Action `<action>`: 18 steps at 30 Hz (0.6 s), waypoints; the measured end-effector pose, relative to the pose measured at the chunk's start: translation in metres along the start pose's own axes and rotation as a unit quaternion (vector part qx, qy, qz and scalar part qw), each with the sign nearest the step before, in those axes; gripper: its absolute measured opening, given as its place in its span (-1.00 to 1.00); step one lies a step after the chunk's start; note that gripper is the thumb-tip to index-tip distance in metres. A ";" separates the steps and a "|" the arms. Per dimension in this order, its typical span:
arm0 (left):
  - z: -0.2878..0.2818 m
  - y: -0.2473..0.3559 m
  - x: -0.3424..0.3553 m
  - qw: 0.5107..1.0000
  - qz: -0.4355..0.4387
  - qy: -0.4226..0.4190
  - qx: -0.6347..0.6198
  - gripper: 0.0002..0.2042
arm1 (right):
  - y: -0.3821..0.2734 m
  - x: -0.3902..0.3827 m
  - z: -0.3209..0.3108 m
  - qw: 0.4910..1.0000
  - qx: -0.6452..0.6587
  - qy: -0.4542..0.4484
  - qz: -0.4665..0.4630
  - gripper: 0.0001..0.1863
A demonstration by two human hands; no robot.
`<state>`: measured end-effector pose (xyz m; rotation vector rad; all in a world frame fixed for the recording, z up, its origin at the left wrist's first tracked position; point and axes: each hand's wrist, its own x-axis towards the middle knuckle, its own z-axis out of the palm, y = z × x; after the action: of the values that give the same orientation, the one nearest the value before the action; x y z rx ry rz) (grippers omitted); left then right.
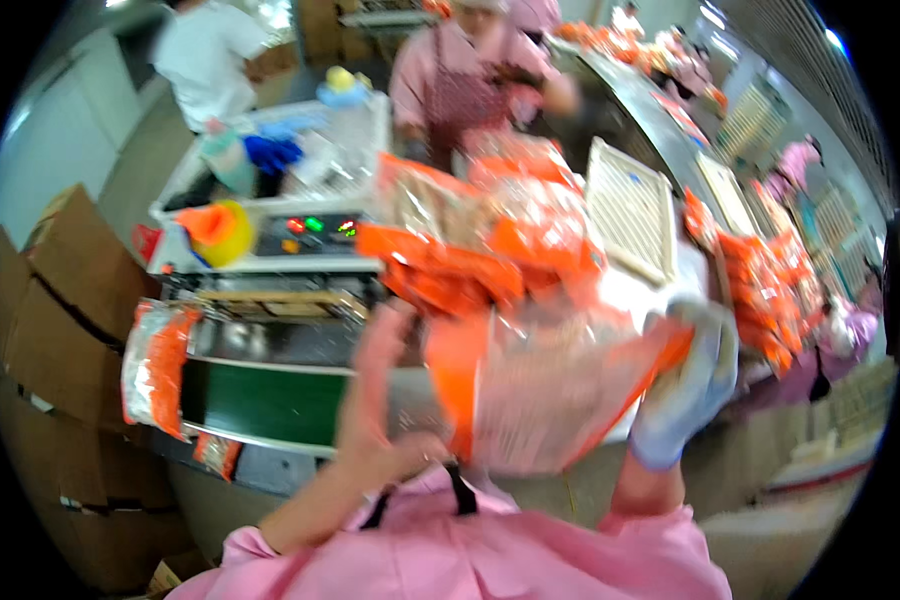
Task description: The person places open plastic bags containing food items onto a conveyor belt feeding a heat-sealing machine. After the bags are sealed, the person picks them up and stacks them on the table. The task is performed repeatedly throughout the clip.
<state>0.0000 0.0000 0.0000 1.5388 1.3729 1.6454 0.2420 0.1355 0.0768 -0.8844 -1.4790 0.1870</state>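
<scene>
My right hand (685, 385), in a pale glove, grips the right edge of an orange and clear plastic bag (560, 400). The bag hangs tilted in front of me, its printed face smeared by motion. At the bag's left side is my bare left hand (385, 400), its thumb and fingers spread apart; it does not close on the bag. Just beyond lies a heap of filled orange and clear bags (490, 225). Left of my left hand runs a machine with a green conveyor belt (265, 400), and a filled bag (158, 368) rests at its far left end.
A control panel (310, 232) with lit displays stands behind the belt. A white bin (375, 150) holds gloves and plastic. A slatted tray (630, 210) leans right of the heap. More orange bags (765, 285) lie right. A co-worker (470, 90) stands opposite. Cardboard boxes (80, 370) stack left.
</scene>
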 end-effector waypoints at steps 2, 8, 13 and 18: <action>0.031 0.002 -0.039 0.980 -0.020 0.112 -0.162 -0.27 | -0.013 -0.037 0.003 0.991 0.097 -0.076 0.052 -0.72; -0.068 -0.057 -0.058 0.978 -0.096 0.113 -0.144 -0.69 | -0.037 -0.133 0.081 0.961 0.258 -0.055 0.085 -0.77; -0.087 -0.095 -0.072 0.915 -0.147 0.110 -0.359 -0.57 | -0.053 -0.138 0.098 0.941 0.303 -0.095 0.120 -0.75; -0.078 -0.038 -0.054 0.935 -0.035 0.211 -0.282 -0.69 | -0.062 -0.128 0.088 0.957 0.280 -0.075 0.026 -0.70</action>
<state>-0.0706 -0.0588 -0.0460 0.8278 0.9880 2.1624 0.1197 0.0493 0.0017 -0.4527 -1.4327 0.6888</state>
